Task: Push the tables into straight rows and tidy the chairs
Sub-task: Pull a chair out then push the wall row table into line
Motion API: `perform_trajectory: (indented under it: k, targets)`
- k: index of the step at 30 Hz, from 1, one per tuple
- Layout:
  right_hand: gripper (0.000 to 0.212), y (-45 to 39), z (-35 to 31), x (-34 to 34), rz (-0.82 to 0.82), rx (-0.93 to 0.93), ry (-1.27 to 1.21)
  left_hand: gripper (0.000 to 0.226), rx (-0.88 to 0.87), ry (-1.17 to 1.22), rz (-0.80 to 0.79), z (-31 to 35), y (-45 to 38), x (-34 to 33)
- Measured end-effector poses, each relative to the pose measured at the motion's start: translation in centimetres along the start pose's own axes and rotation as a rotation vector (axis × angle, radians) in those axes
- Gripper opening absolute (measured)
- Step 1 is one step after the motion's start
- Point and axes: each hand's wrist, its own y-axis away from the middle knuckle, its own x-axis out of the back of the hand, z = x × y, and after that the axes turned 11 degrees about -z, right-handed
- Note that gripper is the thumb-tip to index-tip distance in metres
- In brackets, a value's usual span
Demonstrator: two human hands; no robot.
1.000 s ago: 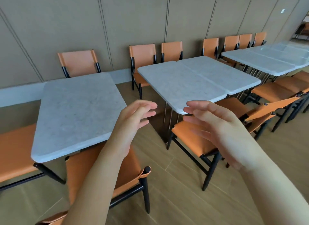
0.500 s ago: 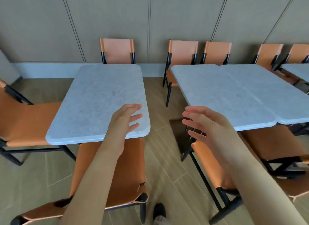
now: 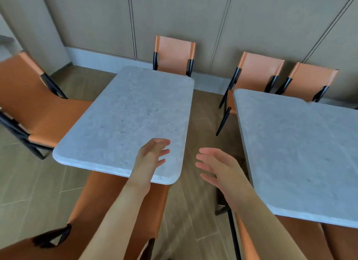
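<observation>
A single grey marble table [image 3: 124, 120] stands askew, apart from a second grey table [image 3: 302, 153] on the right, with a floor gap between them. My left hand [image 3: 150, 160] hovers over the single table's near right corner, fingers relaxed, holding nothing. My right hand [image 3: 219, 167] hangs over the gap with fingers spread, empty. An orange chair [image 3: 116, 205] is tucked under the near edge of the single table. Another orange chair [image 3: 38, 112] sits at its left side, and one [image 3: 174, 54] stands at its far end against the wall.
Two more orange chairs [image 3: 259, 72] [image 3: 311, 79] stand behind the right table by the beige panelled wall [image 3: 251, 23]. An orange seat [image 3: 302, 238] shows under the right table's near edge. Wooden floor [image 3: 203, 112] lies in the gap.
The view has swung left and closer, so the single table now sits in the centre. Both hands have come over its near right corner and the gap, still empty.
</observation>
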Motion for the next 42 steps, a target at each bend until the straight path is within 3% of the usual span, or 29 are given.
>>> perform_trajectory:
  k: [11,14,15,20,23,26,28,30,33,36,39,42]
  targets:
    - [0.031,-14.5,10.4,0.1,-0.124,-0.295,-0.156,0.012,0.224,0.164,0.327,-8.4,-7.3,-5.0]
    - [0.031,-17.2,12.8,1.4,-0.192,-0.362,-0.179,0.007,0.260,0.131,0.511,-11.2,-9.4,-5.4]
    - [0.033,-18.1,13.4,2.0,-0.214,-0.397,-0.182,0.012,0.284,0.126,0.605,-12.4,-10.1,-5.6]
    - [0.054,-22.2,17.0,5.7,-0.250,-0.597,-0.152,0.084,0.502,0.240,1.010,-16.8,-13.5,-6.6]
    - [0.071,-25.0,19.2,6.0,-0.301,-0.692,-0.240,0.093,0.491,0.402,1.136,-19.6,-16.0,-5.7]
    - [0.073,-26.9,21.4,4.8,-0.367,-0.791,-0.489,0.091,0.445,0.456,1.189,-21.8,-17.1,-4.7]
    - [0.050,-27.7,22.7,4.1,-0.414,-0.839,-0.658,0.091,0.445,0.490,1.230,-22.7,-17.9,-4.1]
    - [0.042,-28.2,23.4,3.4,-0.427,-0.844,-0.737,0.096,0.476,0.572,1.228,-23.3,-18.2,-3.3]
    - [0.058,-29.2,24.2,1.7,-0.471,-0.793,-0.796,0.103,0.545,0.619,1.144,-23.9,-18.2,-2.3]
    - [0.081,-29.8,24.4,0.2,-0.481,-0.782,-0.774,0.073,0.553,0.572,1.101,-24.4,-18.0,-2.1]
    - [0.078,-30.1,25.0,0.2,-0.502,-0.765,-0.710,0.068,0.565,0.559,1.086,-24.5,-18.1,-2.2]
    - [0.069,-30.1,25.0,0.6,-0.516,-0.775,-0.698,0.090,0.556,0.619,1.024,-24.4,-17.7,-1.8]
